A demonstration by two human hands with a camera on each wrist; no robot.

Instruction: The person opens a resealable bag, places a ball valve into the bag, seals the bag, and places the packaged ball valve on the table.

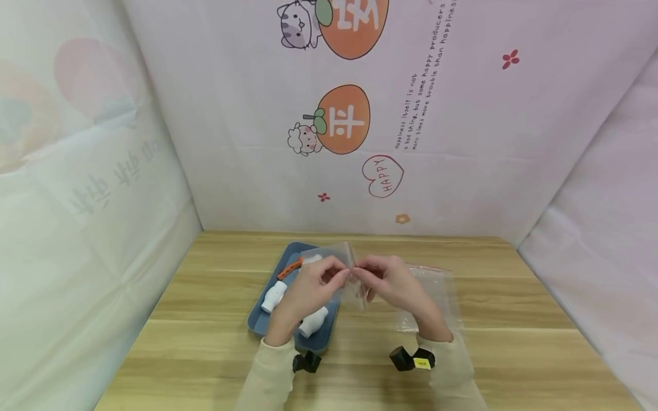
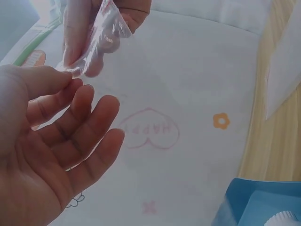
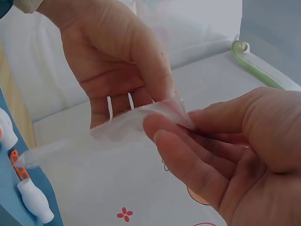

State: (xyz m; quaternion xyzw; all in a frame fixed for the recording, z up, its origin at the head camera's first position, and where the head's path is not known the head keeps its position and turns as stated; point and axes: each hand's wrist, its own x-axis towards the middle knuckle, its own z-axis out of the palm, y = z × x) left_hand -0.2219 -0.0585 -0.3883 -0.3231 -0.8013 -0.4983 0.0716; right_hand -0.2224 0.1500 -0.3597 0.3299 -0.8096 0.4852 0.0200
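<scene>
A small clear zip bag (image 1: 335, 250) with a reddish seal line is held up between both hands over the table. My left hand (image 1: 315, 286) pinches its top edge between thumb and index finger; the other fingers are loosely bent in the left wrist view. From the other side my right hand (image 1: 394, 286) pinches the same edge, fingertips close to the left ones. In the right wrist view the bag (image 3: 124, 123) looks thin and crumpled, and I see nothing inside it. Part of the bag is hidden behind the fingers.
Below and left of the bag lies a blue tray (image 1: 258, 323). It holds several white rounded plastic pieces (image 1: 275, 295) with ribbed ends and an orange strip (image 1: 289, 268) with holes. Other clear bags (image 1: 433, 288) lie flat under the right forearm. Printed cloth walls surround the wooden table.
</scene>
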